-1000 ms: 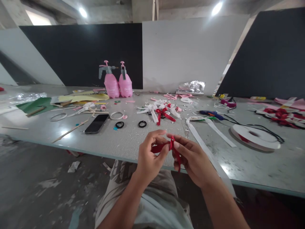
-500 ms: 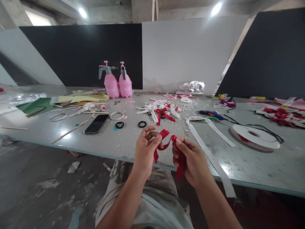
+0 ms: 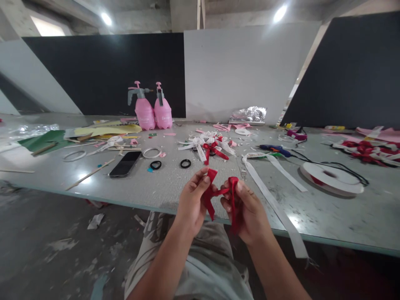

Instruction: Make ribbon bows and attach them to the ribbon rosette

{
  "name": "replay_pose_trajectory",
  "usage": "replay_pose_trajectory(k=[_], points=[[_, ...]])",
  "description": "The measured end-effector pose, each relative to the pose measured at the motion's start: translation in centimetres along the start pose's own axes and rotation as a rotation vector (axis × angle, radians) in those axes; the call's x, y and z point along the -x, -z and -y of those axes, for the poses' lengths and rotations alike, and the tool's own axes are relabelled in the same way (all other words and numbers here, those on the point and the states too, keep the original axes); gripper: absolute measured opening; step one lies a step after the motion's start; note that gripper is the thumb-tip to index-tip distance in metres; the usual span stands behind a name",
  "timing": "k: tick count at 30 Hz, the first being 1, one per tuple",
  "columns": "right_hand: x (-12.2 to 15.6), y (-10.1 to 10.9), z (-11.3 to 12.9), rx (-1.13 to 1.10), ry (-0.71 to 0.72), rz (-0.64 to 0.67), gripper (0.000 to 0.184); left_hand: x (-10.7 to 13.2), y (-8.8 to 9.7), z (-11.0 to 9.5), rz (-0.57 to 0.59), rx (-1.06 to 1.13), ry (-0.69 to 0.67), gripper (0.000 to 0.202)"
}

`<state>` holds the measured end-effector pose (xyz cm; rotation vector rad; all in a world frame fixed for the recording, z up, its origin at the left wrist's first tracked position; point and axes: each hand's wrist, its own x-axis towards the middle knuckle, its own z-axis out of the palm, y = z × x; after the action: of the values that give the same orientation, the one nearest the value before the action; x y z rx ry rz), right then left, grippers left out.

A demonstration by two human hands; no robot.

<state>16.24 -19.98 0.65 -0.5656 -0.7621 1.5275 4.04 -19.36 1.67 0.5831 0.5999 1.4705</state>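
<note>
A red ribbon [image 3: 208,196] stretches between my two hands, just above the table's front edge. My left hand [image 3: 193,202] pinches it between thumb and fingers, with one cut end standing up and a tail hanging below. On the other side my right hand [image 3: 246,208] grips a folded loop of the same ribbon, and its tail drops under the fingers. Beyond the hands lies a pile of white and red ribbon bows [image 3: 214,148]. A black ring [image 3: 185,163] rests in front of that pile.
To the right are a long white ribbon [image 3: 275,208], a ribbon spool [image 3: 333,179] and a blue glue gun [image 3: 275,150] with its cord. A phone [image 3: 125,164], a white ring [image 3: 152,153] and sticks lie left. Two pink spray bottles [image 3: 153,112] stand behind.
The ribbon between my hands has gone from a slack curve to a straighter strip. My right fingers have shifted, and the loop there now stands upright.
</note>
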Motion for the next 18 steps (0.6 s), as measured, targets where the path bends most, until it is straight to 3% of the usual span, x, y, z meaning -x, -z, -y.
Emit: replay_pose_trajectory(k=[7,12,18], points=[[-0.8,-0.3,0.4,0.027,0.152,-0.160,0.025,0.3,-0.1,-0.4,0.082,0.214,0.120,0.022],[-0.8,-0.1,1.1,0.056,0.065,-0.134,0.034,0.3,0.2,-0.7,0.145,0.242,0.150,0.011],[-0.6,-0.1,1.4,0.094,0.014,-0.050,0.022,0.3,0.4,-1.0,0.191,0.206,0.143,0.011]])
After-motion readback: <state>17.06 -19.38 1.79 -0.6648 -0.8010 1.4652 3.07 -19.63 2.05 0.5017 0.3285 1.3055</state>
